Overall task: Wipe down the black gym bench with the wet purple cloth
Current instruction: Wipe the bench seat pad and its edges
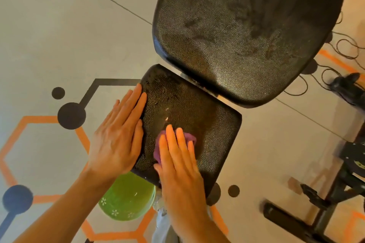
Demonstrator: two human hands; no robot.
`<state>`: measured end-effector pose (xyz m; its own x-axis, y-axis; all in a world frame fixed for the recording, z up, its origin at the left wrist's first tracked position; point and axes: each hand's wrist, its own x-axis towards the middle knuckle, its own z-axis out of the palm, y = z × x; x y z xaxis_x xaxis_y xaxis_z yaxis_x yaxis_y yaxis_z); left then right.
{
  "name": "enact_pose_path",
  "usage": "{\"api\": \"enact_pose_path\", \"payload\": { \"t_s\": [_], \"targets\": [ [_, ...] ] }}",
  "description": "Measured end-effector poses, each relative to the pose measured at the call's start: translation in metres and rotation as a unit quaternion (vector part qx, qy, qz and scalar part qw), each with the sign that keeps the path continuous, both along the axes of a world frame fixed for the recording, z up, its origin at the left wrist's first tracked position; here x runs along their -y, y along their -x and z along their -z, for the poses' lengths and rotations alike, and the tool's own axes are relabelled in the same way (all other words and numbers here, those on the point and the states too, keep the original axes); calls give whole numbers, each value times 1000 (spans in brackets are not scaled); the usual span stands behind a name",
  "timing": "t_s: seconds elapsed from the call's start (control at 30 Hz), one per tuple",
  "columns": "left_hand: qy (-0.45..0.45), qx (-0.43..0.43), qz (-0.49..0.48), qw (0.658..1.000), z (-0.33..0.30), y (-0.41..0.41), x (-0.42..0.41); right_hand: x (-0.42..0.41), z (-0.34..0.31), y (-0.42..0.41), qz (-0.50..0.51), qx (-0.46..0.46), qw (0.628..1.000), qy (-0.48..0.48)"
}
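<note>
The bunched wet purple cloth point(173, 145) was pressed flat on the black textured seat pad point(207, 124) under the right hand point(177, 162), fingers straight and slightly spread – best kept flat, strokes overlapped. The left hand point(118, 134), fingers straight and together, steadied the pad's left edge. Beyond, the streaked black backrest pad point(246, 25) was judged partly wiped

Both forearms bare, no sleeves visible; possibly light jeans point(164, 221) below.

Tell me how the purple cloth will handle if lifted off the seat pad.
The purple cloth lies bunched under the flat right hand, so it's probably floppy. Being wet, it may cling and drip on the seat pad.
</note>
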<state>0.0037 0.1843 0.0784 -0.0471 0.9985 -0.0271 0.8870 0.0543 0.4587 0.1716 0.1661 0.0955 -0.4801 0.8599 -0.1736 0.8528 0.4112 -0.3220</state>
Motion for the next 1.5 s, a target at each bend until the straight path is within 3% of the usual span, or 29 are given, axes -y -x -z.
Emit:
{"api": "enact_pose_path", "payload": {
  "t_s": [0.07, 0.17, 0.23, 0.33, 0.4, 0.5, 0.57, 0.7, 0.77, 0.9, 1.03, 1.13, 1.23, 1.3, 1.4, 1.5],
  "targets": [
    [3, 0, 0, 1000, 0, 0, -1, -28, 17, -7, -34, -4, 999, -25],
    [8, -2, -5, 1000, 1, -2, -2, -101, 23, 16, 79, -22, 996, -18],
    [11, 1, -11, 1000, 3, -3, -2, -84, 19, 26, 87, -30, 996, -6],
    [22, 5, -14, 1000, 2, -2, 1, -12, -2, 5, -34, -35, 999, 23],
    [22, -2, -15, 1000, 2, 0, 0, -29, 10, -3, -85, -47, 995, 12],
    [27, -13, -15, 999, 2, -2, -4, -106, 24, 23, 11, -43, 999, 0],
    [25, -17, -19, 999, 5, -2, -4, -104, 25, 35, 59, -47, 997, -5],
    [24, 2, -16, 1000, 4, -2, 0, -16, 4, 5, -26, -44, 999, 12],
    [21, 5, -14, 1000, 3, -1, -2, -44, 15, 9, -35, -44, 998, -3],
    [10, -5, -16, 1000, 3, -4, -4, -121, 27, 47, 78, -63, 995, -20],
    [12, -7, -7, 1000, 3, -4, -5, -46, 19, 25, 19, -85, 996, 8],
    [9, 22, -13, 1000, 1, -4, -7, -75, 25, 23, -16, -55, 998, -14],
    [-11, 54, -34, 998, -2, -2, -5, -131, 27, 55, 122, -59, 991, -13],
    [-7, 96, -80, 992, -1, 4, 8, -108, 25, 68, 155, -81, 985, -5],
    [21, 197, -139, 970, 5, 12, 38, -15, 4, 63, 38, -64, 997, 22],
    [36, 246, -154, 956, 10, 11, 46, -49, 13, 59, -3, -55, 998, 15]
  ]
}}
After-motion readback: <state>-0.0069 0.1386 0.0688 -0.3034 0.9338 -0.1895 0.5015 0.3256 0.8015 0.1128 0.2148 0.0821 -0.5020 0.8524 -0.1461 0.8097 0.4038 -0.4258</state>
